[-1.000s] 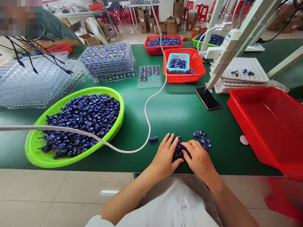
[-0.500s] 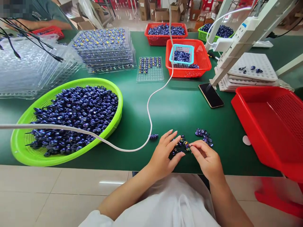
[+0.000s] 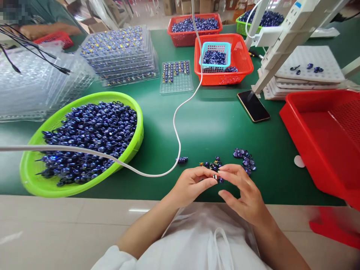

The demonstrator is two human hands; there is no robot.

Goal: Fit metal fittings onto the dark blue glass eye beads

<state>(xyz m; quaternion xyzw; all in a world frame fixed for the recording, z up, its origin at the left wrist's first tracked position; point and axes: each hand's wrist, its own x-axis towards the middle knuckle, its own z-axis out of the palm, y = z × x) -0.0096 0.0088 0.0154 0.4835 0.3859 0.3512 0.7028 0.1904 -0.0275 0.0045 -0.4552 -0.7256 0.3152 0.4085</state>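
Observation:
My left hand (image 3: 191,186) pinches a small shiny part (image 3: 215,177) between thumb and forefinger, just above the table's near edge. Its exact kind is too small to tell. My right hand (image 3: 244,193) is open, thumb and fingers apart, with its fingertips close beside that part; whether they touch it I cannot tell. Behind the fingers lies a loose cluster of small dark-blue and gold parts (image 3: 215,164), partly hidden by my hands. To its right is a group of dark-blue glossy caps (image 3: 245,159). A short row of dark-blue pieces (image 3: 183,160) lies to the left.
A lime-green basket (image 3: 142,129) heaped with dark-blue pieces stands left. A white cable (image 3: 174,123) crosses the table. A part-filled clear tray (image 3: 180,87), stacked trays (image 3: 118,52) and red baskets (image 3: 239,79) stand behind. A phone (image 3: 254,106) and red bin (image 3: 298,138) are right.
My left hand has drawn back from the cluster and closed on a small part. My right hand has opened its pinch and spread its fingers. The camera view has shifted slightly.

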